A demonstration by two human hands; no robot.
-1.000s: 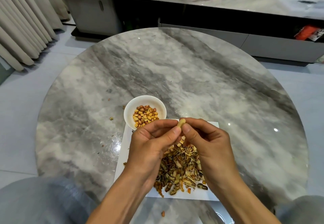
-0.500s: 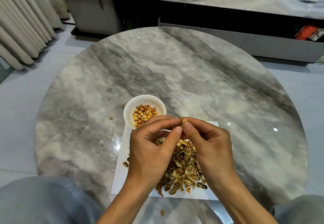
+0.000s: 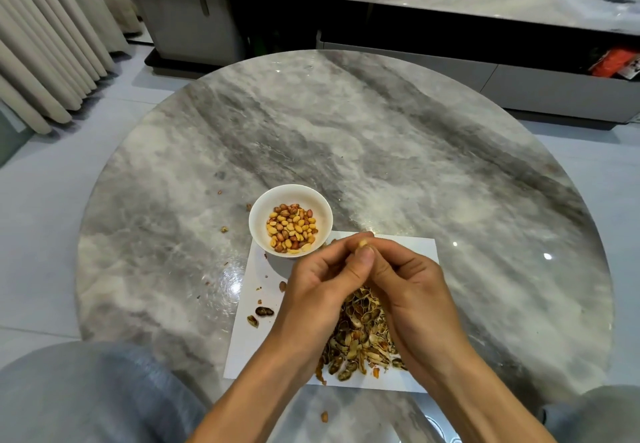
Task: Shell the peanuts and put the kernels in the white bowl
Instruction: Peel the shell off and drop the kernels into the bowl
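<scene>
A white bowl holding several kernels stands on the marble table, at the far left corner of a white sheet. Over the sheet, my left hand and my right hand meet fingertip to fingertip and pinch one pale peanut between thumbs and forefingers, just right of the bowl. Most of the peanut is hidden by the fingers. A heap of empty shells lies on the sheet beneath my hands.
Two dark shell halves lie on the sheet's left part, and small crumbs dot the round marble table left of the bowl. One loose kernel lies near the front edge. A low cabinet stands beyond the table.
My hands have closed tighter round the peanut, so less of it shows. The view has shifted, and the bowl now stands clear of my left hand.
</scene>
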